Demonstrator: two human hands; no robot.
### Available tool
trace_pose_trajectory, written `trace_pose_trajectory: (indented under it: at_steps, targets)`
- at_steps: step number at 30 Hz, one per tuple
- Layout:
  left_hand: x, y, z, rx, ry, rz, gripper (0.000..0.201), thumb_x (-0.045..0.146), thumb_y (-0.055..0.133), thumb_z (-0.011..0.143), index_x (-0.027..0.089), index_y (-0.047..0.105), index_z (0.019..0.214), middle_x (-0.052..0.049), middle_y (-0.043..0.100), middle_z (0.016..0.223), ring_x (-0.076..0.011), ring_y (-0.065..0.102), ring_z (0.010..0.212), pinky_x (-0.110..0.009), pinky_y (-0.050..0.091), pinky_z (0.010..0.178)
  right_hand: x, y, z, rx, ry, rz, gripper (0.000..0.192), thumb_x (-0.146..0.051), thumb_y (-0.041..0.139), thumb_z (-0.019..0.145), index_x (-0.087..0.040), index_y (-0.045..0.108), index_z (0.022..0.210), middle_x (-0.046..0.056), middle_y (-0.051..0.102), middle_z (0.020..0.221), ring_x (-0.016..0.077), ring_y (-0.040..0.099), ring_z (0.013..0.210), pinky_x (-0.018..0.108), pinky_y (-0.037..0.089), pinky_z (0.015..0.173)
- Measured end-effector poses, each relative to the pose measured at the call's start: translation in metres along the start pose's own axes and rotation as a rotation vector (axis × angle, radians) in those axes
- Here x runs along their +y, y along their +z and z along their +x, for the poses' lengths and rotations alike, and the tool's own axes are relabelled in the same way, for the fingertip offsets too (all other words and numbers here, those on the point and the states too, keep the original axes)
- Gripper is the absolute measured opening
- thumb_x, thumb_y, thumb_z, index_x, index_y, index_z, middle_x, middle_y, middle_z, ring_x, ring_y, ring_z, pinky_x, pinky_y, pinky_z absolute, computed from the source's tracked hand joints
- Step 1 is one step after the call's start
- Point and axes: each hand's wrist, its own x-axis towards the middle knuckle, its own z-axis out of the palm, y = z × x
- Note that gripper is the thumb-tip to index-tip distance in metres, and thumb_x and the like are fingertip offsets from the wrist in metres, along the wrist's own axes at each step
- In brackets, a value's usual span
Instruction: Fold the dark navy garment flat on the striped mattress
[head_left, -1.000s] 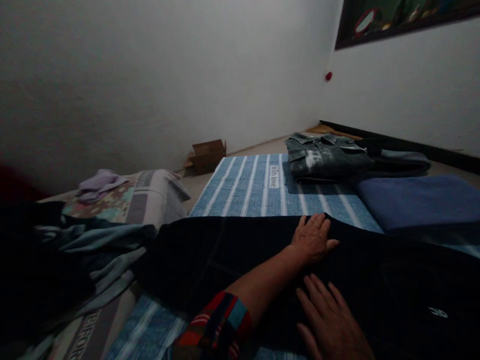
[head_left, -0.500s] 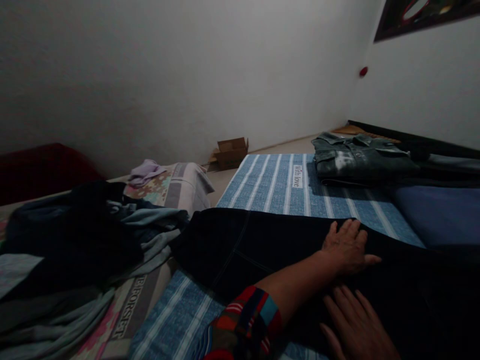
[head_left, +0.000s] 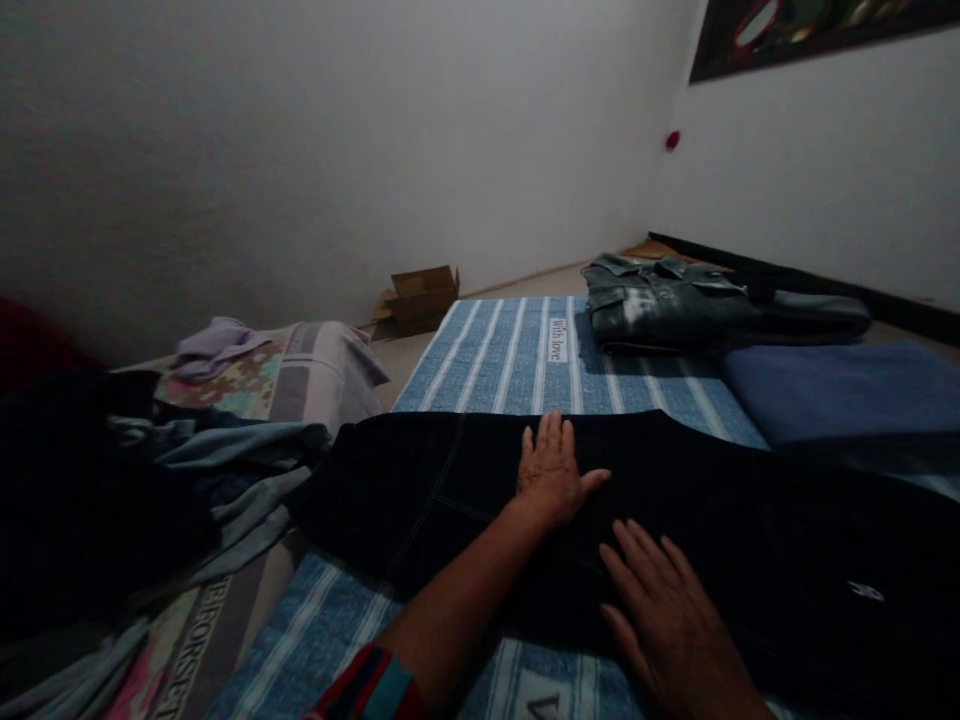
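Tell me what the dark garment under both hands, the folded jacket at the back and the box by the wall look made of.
Dark garment: heavy woven cloth, maybe dark denim; matte, with raised seams showing. Too dim to be sure.
Jacket: faded grey-blue denim, going by the worn pale patch and stitched flaps.
Box: plain brown cardboard, dull, flaps open.

Both hands, left [head_left: 553, 470] and right [head_left: 664, 625], flat on dark trousers [head_left: 735, 520], striped mat [head_left: 502, 350] beneath.

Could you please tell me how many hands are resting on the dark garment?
2: the left hand lies flat mid-garment, and the right hand lies flat nearer the camera on the dark garment.
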Motion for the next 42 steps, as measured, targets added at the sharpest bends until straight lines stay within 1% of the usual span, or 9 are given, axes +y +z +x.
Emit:
trace_pose_trajectory:
  at_steps: [2,5,9,13,18,25,33,37,42]
  targets:
    - [-0.004,0.005,0.003,-0.043,-0.009,0.001,0.088,0.071,0.019,0.086,0.008,0.025,0.146,-0.016,0.016,0.155,-0.0278,0.010,0.143,-0.050,0.015,0.114,-0.002,-0.005,0.003,-0.069,0.046,0.028,0.042,-0.031,0.049,0.089,-0.019,0.052,0.128,0.012,0.050,0.138,0.0283,0.042,0.129,0.047,0.034,0.102]
    - [-0.005,0.007,0.008,-0.041,-0.014,0.026,0.086,0.070,0.018,0.087,0.008,0.024,0.147,-0.015,0.015,0.155,-0.0276,0.010,0.143,-0.051,0.014,0.114,-0.004,-0.011,0.008,-0.135,0.129,0.103,0.041,-0.031,0.048,0.091,-0.020,0.051,0.130,0.011,0.047,0.141,0.0270,0.038,0.132,0.048,0.032,0.106]
    - [-0.002,0.001,0.009,-0.027,-0.011,0.078,0.083,0.067,0.020,0.088,0.008,0.026,0.146,-0.016,0.016,0.155,-0.0283,0.011,0.143,-0.051,0.015,0.113,-0.002,-0.016,0.013,-0.205,0.159,0.186,0.043,-0.036,0.045,0.093,-0.018,0.049,0.132,0.013,0.044,0.143,0.0287,0.034,0.134,0.051,0.030,0.108]
    - [-0.002,-0.009,-0.002,-0.031,-0.006,0.112,0.080,0.064,0.025,0.089,0.007,0.027,0.145,-0.016,0.016,0.154,-0.0291,0.012,0.143,-0.051,0.017,0.113,0.000,-0.019,0.017,-0.237,0.172,0.239,0.045,-0.038,0.045,0.093,-0.016,0.046,0.133,0.015,0.042,0.144,0.0300,0.031,0.135,0.053,0.028,0.109]
    - [-0.006,-0.011,-0.017,-0.063,0.014,0.157,0.077,0.060,0.028,0.090,0.006,0.030,0.144,-0.017,0.019,0.153,-0.0297,0.016,0.142,-0.051,0.020,0.111,0.001,-0.021,0.020,-0.247,0.188,0.277,0.047,-0.040,0.045,0.093,-0.015,0.045,0.133,0.016,0.041,0.144,0.0299,0.030,0.136,0.053,0.026,0.109]
    - [-0.004,-0.009,-0.019,-0.080,0.017,0.171,0.075,0.057,0.030,0.090,0.005,0.029,0.145,-0.016,0.018,0.154,-0.0289,0.015,0.142,-0.049,0.020,0.111,0.003,-0.022,0.020,-0.234,0.187,0.272,0.048,-0.041,0.046,0.092,-0.014,0.044,0.133,0.017,0.040,0.144,0.0301,0.031,0.135,0.053,0.026,0.109]
    - [-0.025,-0.023,0.000,0.005,-0.061,0.117,0.079,0.059,0.024,0.089,0.003,0.028,0.144,-0.017,0.021,0.153,-0.0302,0.015,0.142,-0.051,0.019,0.111,0.004,-0.025,0.022,-0.245,0.187,0.275,0.047,-0.039,0.046,0.092,-0.016,0.045,0.133,0.016,0.040,0.144,0.0289,0.030,0.135,0.052,0.026,0.108]
    - [-0.036,-0.017,0.009,-0.030,-0.088,0.097,0.080,0.060,0.020,0.089,0.004,0.026,0.145,-0.016,0.020,0.154,-0.0293,0.014,0.142,-0.052,0.019,0.111,0.003,-0.027,0.022,-0.261,0.201,0.273,0.047,-0.039,0.047,0.092,-0.016,0.045,0.133,0.015,0.041,0.144,0.0277,0.030,0.135,0.051,0.025,0.109]
    - [-0.037,-0.010,0.009,-0.027,-0.087,0.072,0.081,0.061,0.020,0.089,0.004,0.026,0.145,-0.017,0.020,0.154,-0.0294,0.014,0.143,-0.053,0.018,0.111,0.003,-0.028,0.023,-0.264,0.204,0.274,0.047,-0.039,0.047,0.092,-0.017,0.045,0.133,0.015,0.041,0.144,0.0282,0.030,0.135,0.051,0.025,0.109]
